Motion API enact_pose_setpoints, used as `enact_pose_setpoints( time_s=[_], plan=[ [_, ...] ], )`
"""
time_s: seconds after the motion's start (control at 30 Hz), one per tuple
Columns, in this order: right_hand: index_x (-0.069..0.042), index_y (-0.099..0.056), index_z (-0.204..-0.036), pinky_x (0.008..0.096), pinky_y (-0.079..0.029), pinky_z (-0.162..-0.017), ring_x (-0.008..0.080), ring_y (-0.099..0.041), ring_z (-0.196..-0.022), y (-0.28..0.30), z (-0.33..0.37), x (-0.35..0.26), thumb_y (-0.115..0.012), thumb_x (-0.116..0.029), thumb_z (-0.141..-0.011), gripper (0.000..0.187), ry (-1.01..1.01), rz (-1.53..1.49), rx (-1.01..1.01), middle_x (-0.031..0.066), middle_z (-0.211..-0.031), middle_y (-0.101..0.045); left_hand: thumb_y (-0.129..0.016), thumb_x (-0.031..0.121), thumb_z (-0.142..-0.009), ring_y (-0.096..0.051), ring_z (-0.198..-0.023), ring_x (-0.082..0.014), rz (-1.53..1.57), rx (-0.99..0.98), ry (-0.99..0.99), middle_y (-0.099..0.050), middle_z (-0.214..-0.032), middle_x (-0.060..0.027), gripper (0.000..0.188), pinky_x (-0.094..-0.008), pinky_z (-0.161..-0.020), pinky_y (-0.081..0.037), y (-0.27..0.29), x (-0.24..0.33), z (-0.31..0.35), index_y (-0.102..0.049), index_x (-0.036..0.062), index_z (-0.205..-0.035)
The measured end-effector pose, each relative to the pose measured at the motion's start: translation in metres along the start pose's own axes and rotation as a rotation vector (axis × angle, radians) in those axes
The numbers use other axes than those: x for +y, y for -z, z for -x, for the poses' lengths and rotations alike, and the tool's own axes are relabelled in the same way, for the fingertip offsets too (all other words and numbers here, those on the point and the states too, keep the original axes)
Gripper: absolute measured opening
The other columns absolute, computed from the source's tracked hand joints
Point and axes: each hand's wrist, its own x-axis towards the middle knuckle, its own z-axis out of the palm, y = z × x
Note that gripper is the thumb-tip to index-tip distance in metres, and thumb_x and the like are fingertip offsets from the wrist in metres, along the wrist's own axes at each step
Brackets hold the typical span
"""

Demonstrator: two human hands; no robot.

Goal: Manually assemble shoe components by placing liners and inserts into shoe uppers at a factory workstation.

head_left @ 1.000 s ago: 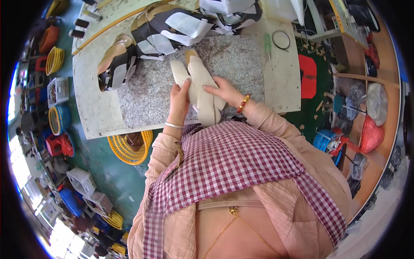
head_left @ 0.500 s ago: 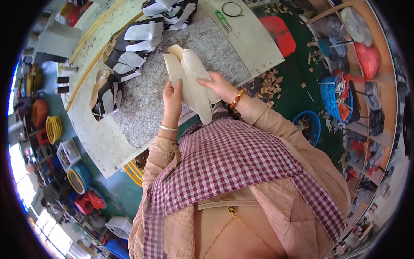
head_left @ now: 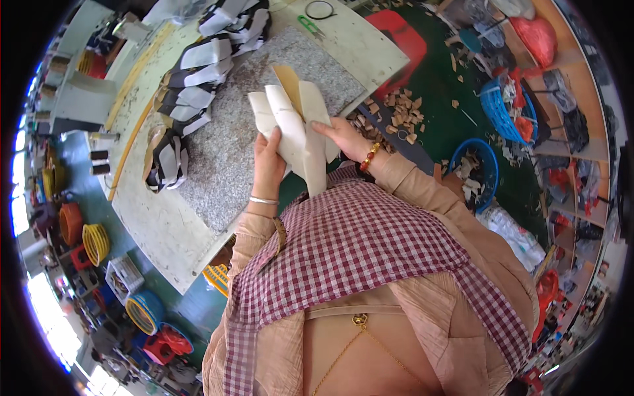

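Note:
Between my hands, above the near edge of the table, is a small stack of cream-white cut sheet pieces (head_left: 295, 134), fanned apart at the top. One tan face (head_left: 288, 86) shows among them. My left hand (head_left: 267, 158) grips the stack's left side, thumb on the front. At the right side my right hand (head_left: 347, 137) pinches it with the thumb on top; the fingers behind are hidden. On the table's left lie overlapping rows of black and white cut pieces (head_left: 206, 58), with a curved bundle of the same kind (head_left: 168, 162) nearer me.
A speckled grey mat (head_left: 224, 155) covers part of the white table (head_left: 148, 224). Green-handled snips (head_left: 309, 25) and a black ring (head_left: 319, 9) lie at the far side. To the right are a red stool (head_left: 396, 49), tan scraps (head_left: 403, 112) and blue baskets (head_left: 485, 168).
The held pieces have spread apart at the top, so a tan face and more white layers now show. Both hands keep their grip. The view has shifted, revealing more floor at right.

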Motion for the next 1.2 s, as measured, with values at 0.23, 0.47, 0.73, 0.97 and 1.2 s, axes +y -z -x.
enact_pose_setpoints(
  time_s=[0.23,0.47,0.73,0.97,1.2],
  plan=[
    [0.006,-0.063,-0.109,0.0254,-0.051,-0.071,0.0148,-0.063,-0.080,0.042,0.028,0.014,-0.061,-0.028,-0.092,0.038,-0.024,-0.174,0.185,0.0105,-0.095,-0.068,-0.059,0.011,-0.094,-0.064,-0.084,-0.0159,-0.182,-0.094,0.048,-0.066,-0.104,-0.0123,0.029,-0.0235,-0.074,-0.052,-0.019,-0.032,-0.009,-0.054,-0.0016,-0.119],
    [0.006,-0.062,-0.112,0.0252,-0.051,-0.075,0.0159,-0.063,-0.085,0.114,0.072,0.044,-0.069,-0.022,-0.086,0.039,-0.026,-0.266,0.237,0.0099,-0.095,-0.068,-0.058,0.009,-0.092,-0.063,-0.082,-0.0142,-0.454,-0.265,-0.005,-0.067,-0.102,-0.0127,0.028,-0.0224,-0.070,-0.051,-0.108,-0.094,0.002,-0.055,-0.0025,-0.118],
    [0.004,-0.063,-0.114,0.0265,-0.050,-0.077,0.0165,-0.063,-0.088,0.258,0.168,0.070,-0.074,-0.014,-0.080,0.040,-0.111,-0.490,0.562,0.0104,-0.100,-0.068,-0.058,0.012,-0.093,-0.063,-0.080,-0.0129,-0.660,-0.336,0.080,-0.067,-0.101,-0.0124,0.027,-0.0221,-0.068,-0.051,-0.209,-0.241,0.005,-0.056,-0.0024,-0.116],
    [0.002,-0.062,-0.116,0.0274,-0.053,-0.076,0.0179,-0.064,-0.090,0.363,0.245,0.107,-0.073,-0.011,-0.080,0.040,-0.049,-0.545,0.451,0.0112,-0.104,-0.068,-0.057,0.019,-0.095,-0.062,-0.084,-0.0138,-0.521,-0.421,0.421,-0.066,-0.103,-0.0129,0.031,-0.0246,-0.071,-0.051,-0.336,-0.328,0.071,-0.055,-0.0028,-0.116],
    [0.004,-0.059,-0.119,0.0298,-0.055,-0.077,0.0202,-0.066,-0.092,0.404,0.291,0.143,-0.071,-0.009,-0.082,0.041,-0.025,-0.993,0.540,0.0136,-0.109,-0.067,-0.058,0.022,-0.094,-0.061,-0.090,-0.0164,-1.080,-0.760,0.067,-0.063,-0.108,-0.0135,0.043,-0.0261,-0.075,-0.050,-0.347,-0.429,0.056,-0.048,-0.0025,-0.128]
  ],
)
